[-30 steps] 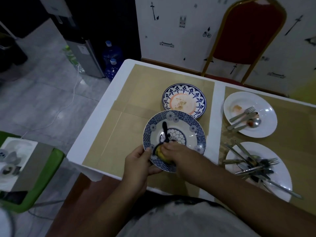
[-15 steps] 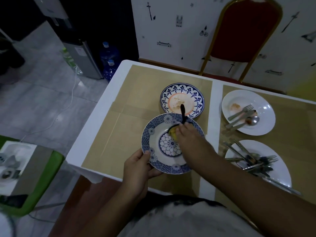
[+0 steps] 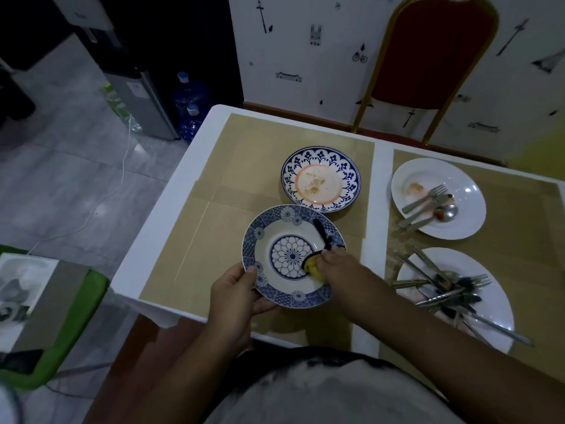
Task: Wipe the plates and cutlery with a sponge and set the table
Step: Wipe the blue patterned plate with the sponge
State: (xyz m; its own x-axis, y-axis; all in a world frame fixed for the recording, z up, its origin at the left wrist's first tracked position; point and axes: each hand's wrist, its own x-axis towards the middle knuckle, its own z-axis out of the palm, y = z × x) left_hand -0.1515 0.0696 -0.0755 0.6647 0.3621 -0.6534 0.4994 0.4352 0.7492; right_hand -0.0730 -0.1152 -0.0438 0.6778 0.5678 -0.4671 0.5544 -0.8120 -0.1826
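My left hand (image 3: 237, 293) grips the near left rim of a blue-patterned plate (image 3: 275, 240) held just above the tan placemat. My right hand (image 3: 336, 264) presses a yellow sponge (image 3: 312, 266) with a black handle (image 3: 322, 234) onto the plate's right inner side. Beyond it lies a second blue plate (image 3: 321, 179) with an orange ring and crumbs. To the right, a white plate (image 3: 464, 182) carries a fork and spoons (image 3: 428, 206). A nearer white plate (image 3: 495, 310) holds several pieces of cutlery (image 3: 443, 289).
The white table (image 3: 159, 240) has its corner at the near left. A red chair with a gold frame (image 3: 428, 56) stands against the far wall. On the floor to the left are a green stool (image 3: 70, 325), water bottles (image 3: 189, 102) and a white cable.
My right hand has swept the sponge around the plate: from its near edge, to the far right side, then back down to the right of the centre. The left hand kept its hold.
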